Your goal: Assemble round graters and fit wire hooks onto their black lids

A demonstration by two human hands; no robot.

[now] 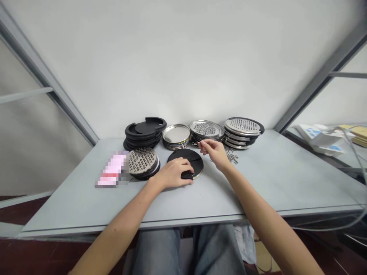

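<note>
The left hand lies on a round black plastic disc, with the fingers close together and curved over its edge; I cannot tell if it grips. The right hand is just beside this disc and pinches a small metal clip between thumb and finger. Behind the right hand is a loose pile of clips. Farther from the hands, on the grey table, stand stacks of black plastic rings, smooth steel discs and steel grater discs with small holes. Near the left hand is a stack of patterned grater discs.
</note>
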